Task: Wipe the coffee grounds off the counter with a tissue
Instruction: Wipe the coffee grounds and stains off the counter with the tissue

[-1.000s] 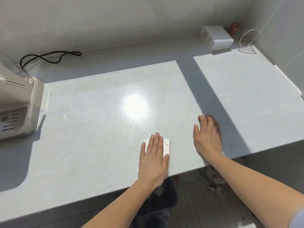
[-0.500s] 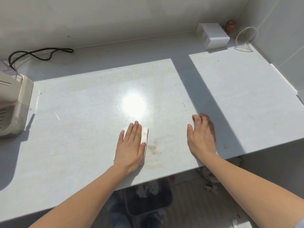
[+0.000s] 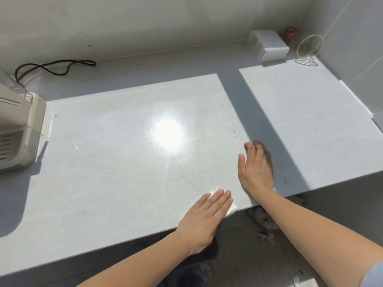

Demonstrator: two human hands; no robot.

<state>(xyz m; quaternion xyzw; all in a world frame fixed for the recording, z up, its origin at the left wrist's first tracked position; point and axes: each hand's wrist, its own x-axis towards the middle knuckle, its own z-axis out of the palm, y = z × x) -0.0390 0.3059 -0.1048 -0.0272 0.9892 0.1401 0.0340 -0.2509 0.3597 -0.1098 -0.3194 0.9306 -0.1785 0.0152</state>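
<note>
Tissue: white, folded flat, lying on the surface at its front lip, with one corner poking past the edge. Most of it is hidden under the left hand.

Left hand: palm down on the tissue, fingers straight and together, pressing it flat and gripping nothing. Judgement: a flat palm loads the whole pad evenly, and a position at the lip suits a stroke that carries debris off the edge.

Right hand: just right of the tissue and a little behind it. Palm down on the bare surface, fingers relaxed and slightly bent, holding nothing. Probably a brace for the body.

Coffee grounds: only faint specks behind the tissue, too fine to confirm. One brown spot sits right of the tissue, beyond the right hand. Judgement: not yet wiped.

Further out: beige appliance far left of the tissue, white box and tipped clear glass far behind it to the right.
</note>
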